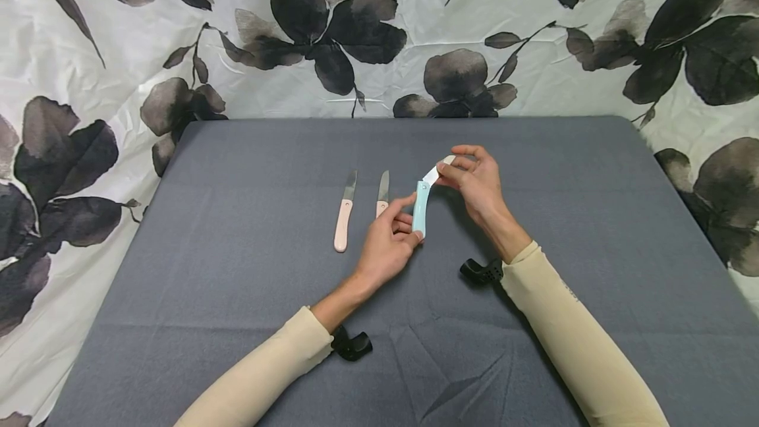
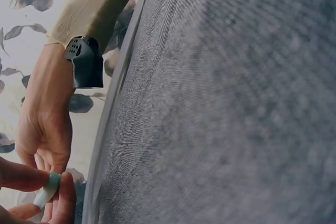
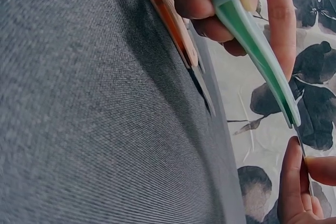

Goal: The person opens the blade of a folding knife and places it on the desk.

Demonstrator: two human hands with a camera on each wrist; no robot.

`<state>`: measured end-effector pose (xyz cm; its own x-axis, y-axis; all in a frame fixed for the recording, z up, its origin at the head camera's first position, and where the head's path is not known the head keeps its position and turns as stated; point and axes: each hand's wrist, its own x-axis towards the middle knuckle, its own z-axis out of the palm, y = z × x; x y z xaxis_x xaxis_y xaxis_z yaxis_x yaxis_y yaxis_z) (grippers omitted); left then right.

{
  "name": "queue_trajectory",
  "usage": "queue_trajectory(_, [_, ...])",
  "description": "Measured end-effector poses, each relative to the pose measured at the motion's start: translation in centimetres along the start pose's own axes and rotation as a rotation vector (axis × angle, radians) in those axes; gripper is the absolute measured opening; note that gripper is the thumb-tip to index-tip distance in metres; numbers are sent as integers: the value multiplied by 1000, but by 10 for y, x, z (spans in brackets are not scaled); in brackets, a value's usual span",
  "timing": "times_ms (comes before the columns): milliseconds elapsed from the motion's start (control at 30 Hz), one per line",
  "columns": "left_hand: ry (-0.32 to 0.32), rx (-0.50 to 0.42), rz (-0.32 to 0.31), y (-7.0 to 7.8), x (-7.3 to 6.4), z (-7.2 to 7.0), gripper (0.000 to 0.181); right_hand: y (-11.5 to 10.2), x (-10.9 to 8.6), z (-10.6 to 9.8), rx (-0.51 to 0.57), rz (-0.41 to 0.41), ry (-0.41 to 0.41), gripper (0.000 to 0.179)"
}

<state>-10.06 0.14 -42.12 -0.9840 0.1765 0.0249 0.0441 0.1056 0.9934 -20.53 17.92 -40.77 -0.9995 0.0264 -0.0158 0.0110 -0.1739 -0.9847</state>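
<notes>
My left hand (image 1: 384,249) grips the pale blue handle of a folding knife (image 1: 420,211), its thumb at the handle's lower end. With thumb and fingers, my right hand (image 1: 481,184) pinches the blade (image 1: 431,176), which is swung out at an angle from the handle and partly covered by the fingers. In the right wrist view the knife's handle (image 3: 257,59) shows a long open slot, the thin blade leaving its lower end. Just left of my left hand lies a pink-handled knife (image 1: 383,187), its handle partly hidden by the fingers.
A second pink-handled knife (image 1: 342,226) lies farther left, blade pointing to the back. Both rest on a grey cloth-covered table (image 1: 237,269). A floral curtain (image 1: 415,31) hangs behind the far edge. Black wrist mounts (image 1: 352,344) sit at both cuffs.
</notes>
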Motion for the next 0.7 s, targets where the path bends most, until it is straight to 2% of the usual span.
queue_trajectory(533, [-7,-4,-14,-1,2,3,63,-2,4,1,-14,35,18,32])
queue_trajectory(700, [-13,-6,-15,-1,2,3,63,-3,6,1,-34,24,20,31])
